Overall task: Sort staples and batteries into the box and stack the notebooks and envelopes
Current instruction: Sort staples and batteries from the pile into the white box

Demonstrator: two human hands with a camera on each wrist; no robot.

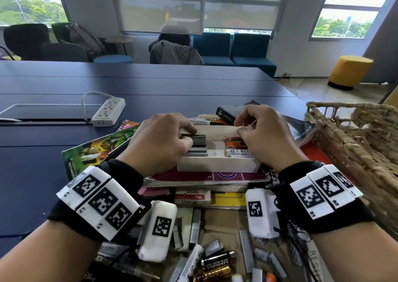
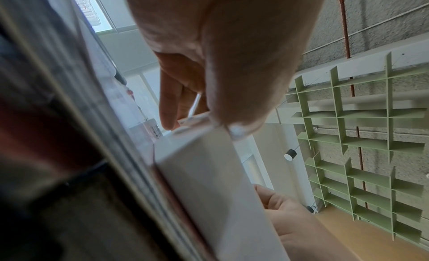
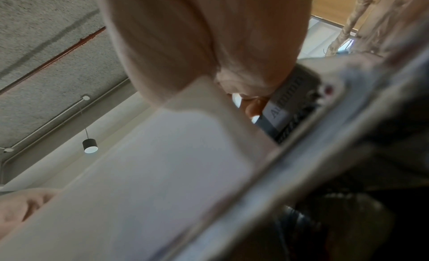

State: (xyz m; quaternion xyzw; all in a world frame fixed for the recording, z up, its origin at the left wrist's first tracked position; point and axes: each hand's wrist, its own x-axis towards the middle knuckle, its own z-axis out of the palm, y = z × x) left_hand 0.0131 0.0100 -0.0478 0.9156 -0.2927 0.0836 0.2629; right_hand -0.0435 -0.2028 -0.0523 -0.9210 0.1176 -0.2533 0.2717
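A white box (image 1: 217, 164) sits on a maroon notebook (image 1: 204, 176) in the head view. Grey staple strips (image 1: 198, 140) are stacked in its left part; orange and white batteries (image 1: 235, 147) lie in its right part. My left hand (image 1: 189, 135) curls over the stack, thumb and fingers gripping the top staple strips. My right hand (image 1: 239, 128) pinches a thin pale strip over the box's far wall; what it is I cannot tell. The left wrist view shows the box wall (image 2: 209, 173) under my fingers (image 2: 168, 109). The right wrist view shows the box (image 3: 150, 173) close up.
Loose batteries (image 1: 217, 260) and staple strips (image 1: 196, 225) lie near my wrists. A green notebook (image 1: 97, 148) lies left of the box, a black book (image 1: 228, 111) behind it. A wicker basket (image 1: 355, 135) stands right, a power strip (image 1: 107, 111) far left, an eraser pack (image 1: 192, 196) in front.
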